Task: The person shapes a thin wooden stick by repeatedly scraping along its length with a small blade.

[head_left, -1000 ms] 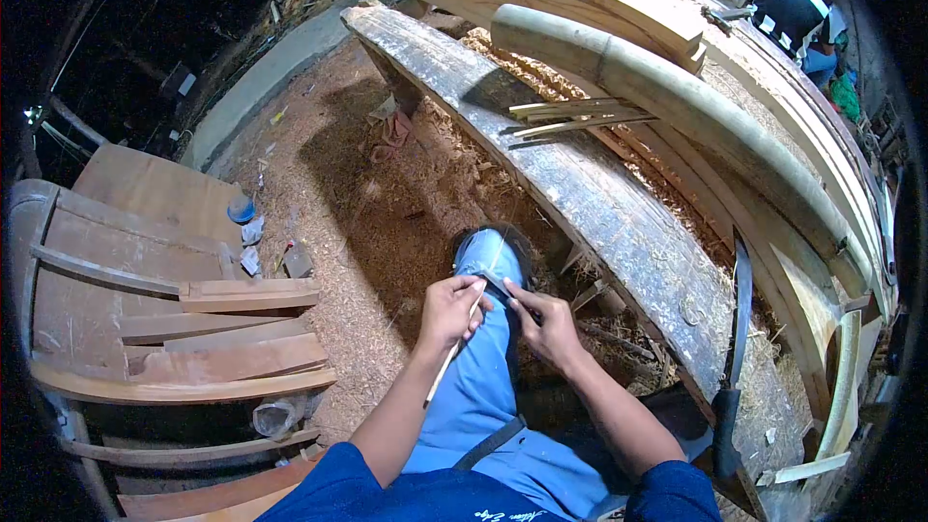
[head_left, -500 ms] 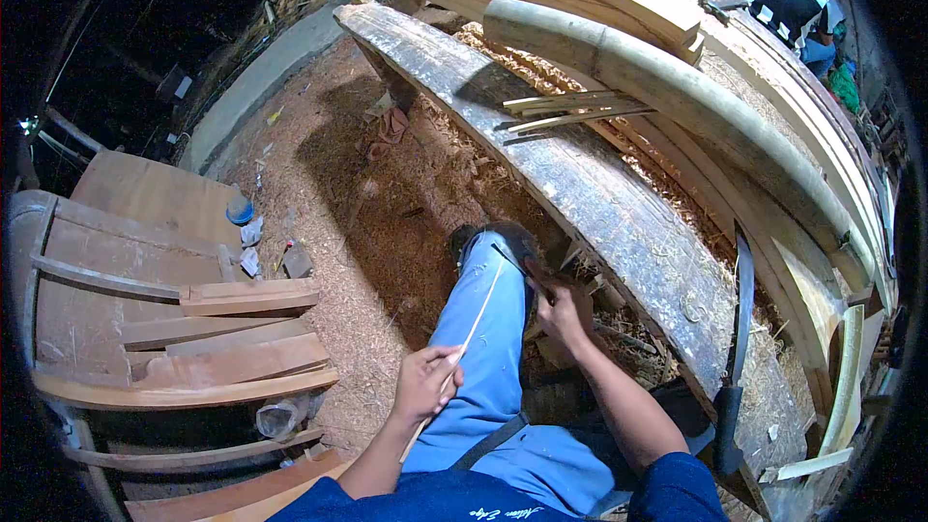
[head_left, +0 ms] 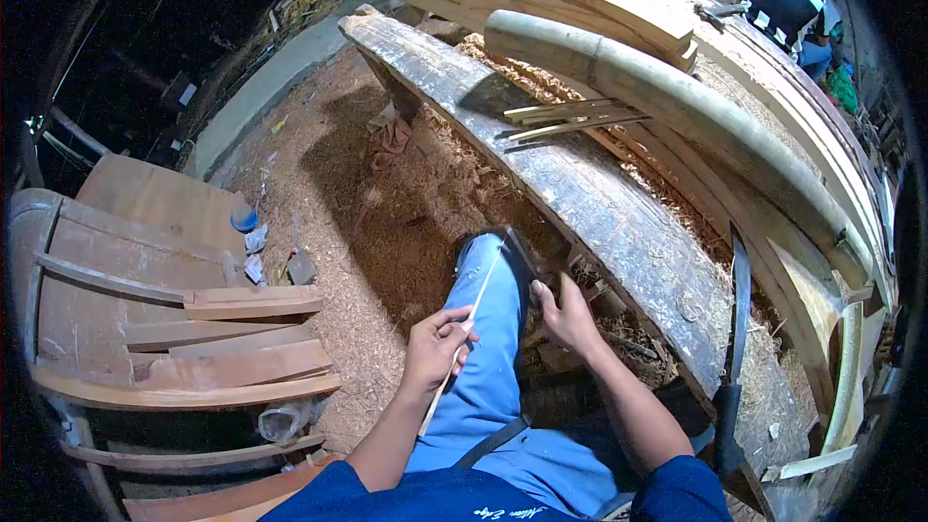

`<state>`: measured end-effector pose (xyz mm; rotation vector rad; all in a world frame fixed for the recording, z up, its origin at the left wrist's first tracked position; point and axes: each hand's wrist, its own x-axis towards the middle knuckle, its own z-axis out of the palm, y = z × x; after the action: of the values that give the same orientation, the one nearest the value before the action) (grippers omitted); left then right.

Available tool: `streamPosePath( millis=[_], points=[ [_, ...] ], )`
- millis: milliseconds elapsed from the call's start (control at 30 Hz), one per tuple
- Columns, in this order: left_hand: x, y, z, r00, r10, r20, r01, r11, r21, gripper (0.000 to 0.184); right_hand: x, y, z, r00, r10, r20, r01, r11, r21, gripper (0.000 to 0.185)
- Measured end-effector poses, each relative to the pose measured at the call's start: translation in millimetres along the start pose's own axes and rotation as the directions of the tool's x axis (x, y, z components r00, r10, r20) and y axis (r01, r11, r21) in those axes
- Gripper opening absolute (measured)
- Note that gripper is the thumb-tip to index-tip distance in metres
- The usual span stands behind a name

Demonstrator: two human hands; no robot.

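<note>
Left hand (head_left: 440, 346) clamped on thin, pale, straight strip (head_left: 487, 280); right hand (head_left: 566, 315) closed around dark, flat-bladed knife (head_left: 521, 253), over creased light-blue trouser leg (head_left: 495, 358).

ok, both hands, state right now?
Left hand: closed, holding a thin wooden stick.
Right hand: closed, holding a knife by its handle.

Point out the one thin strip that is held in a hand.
It is the pale strip in the left hand, slanting over the blue trouser leg; the other thin strips lie together on the weathered plank, untouched.
</note>
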<state>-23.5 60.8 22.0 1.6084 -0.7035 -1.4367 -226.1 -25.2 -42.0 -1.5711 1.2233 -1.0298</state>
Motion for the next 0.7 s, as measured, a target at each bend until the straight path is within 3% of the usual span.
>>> streamPosePath(
  millis=[67,100,200,267,367,467,567,700],
  points=[
    [6.5,1.5,5.4,1.000,0.008,-0.017,-0.008,1.000,-0.011,0.031,-1.4,-4.5,-2.0,0.987,0.093,0.133,-0.103,0.992,0.077,0.027],
    [7.9,3.3,8.3,1.000,0.000,-0.028,0.000,1.000,0.006,0.031,-3.5,-4.3,2.5,0.992,0.042,0.120,-0.055,0.993,0.102,0.027],
    [9.9,2.2,13.4,1.000,0.012,-0.029,-0.011,0.998,0.055,0.031,-10.5,-10.7,5.1,0.967,0.192,0.165,-0.182,0.981,-0.070,0.038],
    [9.0,1.4,17.1,0.999,0.009,-0.039,-0.007,0.999,0.047,0.031,-11.6,-14.7,7.9,0.973,0.166,0.158,-0.155,0.985,-0.079,0.045],
    [7.7,0.6,24.0,0.999,0.009,-0.048,-0.008,1.000,0.025,0.030,-9.0,-15.2,12.0,0.946,0.179,0.271,-0.099,0.953,-0.285,0.060],
    [6.0,-2.4,28.1,0.998,0.029,-0.054,-0.026,0.999,0.039,0.028,-6.9,-8.6,19.1,0.938,0.197,0.284,-0.111,0.950,-0.292,0.064],
    [8.8,-5.3,28.0,0.999,-0.008,-0.042,0.007,1.000,-0.022,0.027,-10.6,-9.6,21.2,0.953,0.110,0.283,-0.008,0.941,-0.337,0.065],
    [11.4,-5.6,27.1,1.000,-0.010,-0.010,0.011,0.999,0.047,0.022,-15.1,-11.3,26.5,0.967,0.012,0.253,0.085,0.925,-0.370,0.063]
  ],
)
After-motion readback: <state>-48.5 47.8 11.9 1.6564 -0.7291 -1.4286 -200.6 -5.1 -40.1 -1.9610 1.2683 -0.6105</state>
